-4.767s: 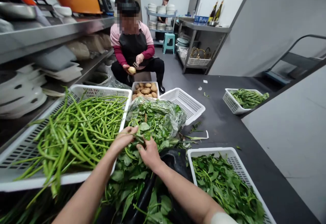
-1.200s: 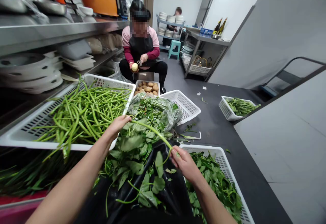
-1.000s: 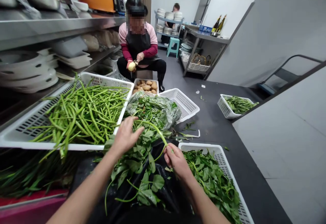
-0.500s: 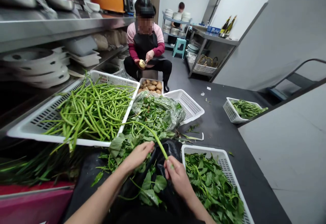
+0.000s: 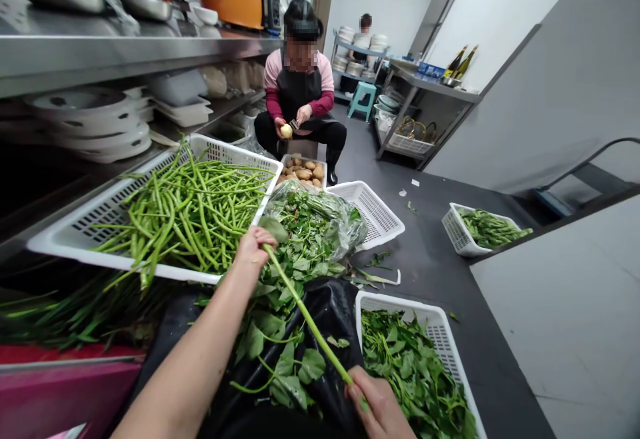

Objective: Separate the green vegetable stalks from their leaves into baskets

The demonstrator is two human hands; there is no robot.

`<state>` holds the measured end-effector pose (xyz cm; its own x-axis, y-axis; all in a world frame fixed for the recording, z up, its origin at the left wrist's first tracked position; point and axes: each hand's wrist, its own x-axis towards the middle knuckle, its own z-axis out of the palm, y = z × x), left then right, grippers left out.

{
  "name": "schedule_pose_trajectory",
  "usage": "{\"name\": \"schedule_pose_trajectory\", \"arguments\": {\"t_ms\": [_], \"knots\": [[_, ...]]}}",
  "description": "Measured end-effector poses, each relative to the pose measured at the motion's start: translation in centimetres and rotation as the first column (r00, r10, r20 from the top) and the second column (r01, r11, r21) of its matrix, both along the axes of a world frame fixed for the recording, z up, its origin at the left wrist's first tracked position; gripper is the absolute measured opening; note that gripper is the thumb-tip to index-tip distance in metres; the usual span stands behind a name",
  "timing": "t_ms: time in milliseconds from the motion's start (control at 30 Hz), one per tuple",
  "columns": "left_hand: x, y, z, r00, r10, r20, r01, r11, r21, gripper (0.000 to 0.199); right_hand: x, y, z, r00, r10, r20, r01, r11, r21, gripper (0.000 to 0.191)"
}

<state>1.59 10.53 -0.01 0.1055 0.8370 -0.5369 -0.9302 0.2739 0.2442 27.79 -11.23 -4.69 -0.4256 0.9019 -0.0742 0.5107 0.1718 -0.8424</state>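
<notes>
A long green vegetable stem [image 5: 310, 319] stretches diagonally between my hands over a black apron [image 5: 333, 302]. Its upper end is in the closed fingers of my left hand [image 5: 254, 247], with a leaf [image 5: 274, 229] sticking out beside them. My right hand [image 5: 377, 402] pinches the lower end between thumb and fingers. Loose leafy greens [image 5: 293, 366] lie on the apron beneath the stem. Close to my left hand is a white basket [image 5: 193, 272] of bare green stems [image 5: 190, 212]. A second white basket [image 5: 440, 316], holding picked leaves [image 5: 415, 366], stands beside my right hand.
Ahead, greens in a clear plastic bag [image 5: 345, 226] lie against a white basket [image 5: 387, 209]. A seated co-worker [image 5: 300, 86] holds a potato [image 5: 287, 131] and a peeler above a crate of potatoes [image 5: 305, 171]. Metal shelving [image 5: 150, 49] runs along the left; another basket [image 5: 463, 229] stands right.
My left hand has moved up and away and closed on the stem's upper end. My right hand has drawn down toward me, and the bent stem is now stretched nearly straight.
</notes>
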Motion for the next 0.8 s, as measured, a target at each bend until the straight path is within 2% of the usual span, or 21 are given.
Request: {"name": "schedule_pose_trajectory", "arguments": {"t_ms": [67, 133, 200, 300, 367, 467, 567, 667, 733, 800], "knots": [[-0.2, -0.2, 0.4, 0.998, 0.054, 0.015, -0.054, 0.998, 0.021, 0.042, 0.5, -0.2, 0.2, 1.000, 0.008, -0.005, -0.008, 0.990, -0.140, 0.039], [0.4, -0.9, 0.4, 0.998, 0.056, 0.033, -0.057, 0.998, 0.035, 0.041, 0.1, 0.5, 0.9, 0.997, -0.015, -0.079, -0.007, 0.962, -0.274, 0.037], [1.7, -1.9, 0.2, 0.998, 0.025, 0.050, -0.027, 0.999, 0.036, 0.040, -1.6, 2.3, 1.7, 0.977, -0.062, -0.204, -0.016, 0.933, -0.360, 0.033], [3.3, -3.4, -0.2, 0.997, -0.034, 0.067, 0.032, 0.999, 0.030, 0.038, -5.8, 5.7, 2.3, 0.917, -0.148, -0.371, -0.032, 0.898, -0.438, 0.040], [3.5, -4.0, -0.2, 0.996, -0.058, 0.065, 0.056, 0.998, 0.036, 0.039, -8.5, 7.8, 2.1, 0.850, -0.216, -0.480, -0.087, 0.841, -0.533, 0.045], [3.0, -4.8, 0.1, 0.997, -0.058, 0.045, 0.056, 0.997, 0.051, 0.039, -11.1, 9.9, 1.3, 0.740, -0.375, -0.558, -0.164, 0.705, -0.690, 0.044], [2.9, -6.1, -0.2, 0.990, -0.074, -0.124, 0.092, 0.984, 0.151, 0.038, -11.8, 11.2, 0.0, 0.661, -0.560, -0.500, -0.107, 0.589, -0.801, 0.039], [3.6, -7.6, -1.5, 0.908, -0.121, -0.401, 0.239, 0.936, 0.259, 0.043, -12.0, 12.3, -1.5, 0.608, -0.679, -0.413, -0.047, 0.488, -0.872, 0.037], [3.9, -8.4, -2.4, 0.860, -0.121, -0.496, 0.286, 0.919, 0.271, 0.048, -12.1, 12.8, -2.2, 0.587, -0.712, -0.384, -0.042, 0.447, -0.893, 0.034], [3.9, -8.8, -3.1, 0.832, -0.115, -0.544, 0.301, 0.915, 0.268, 0.052, -12.3, 13.4, -2.6, 0.585, -0.721, -0.371, -0.039, 0.432, -0.901, 0.031]]}}
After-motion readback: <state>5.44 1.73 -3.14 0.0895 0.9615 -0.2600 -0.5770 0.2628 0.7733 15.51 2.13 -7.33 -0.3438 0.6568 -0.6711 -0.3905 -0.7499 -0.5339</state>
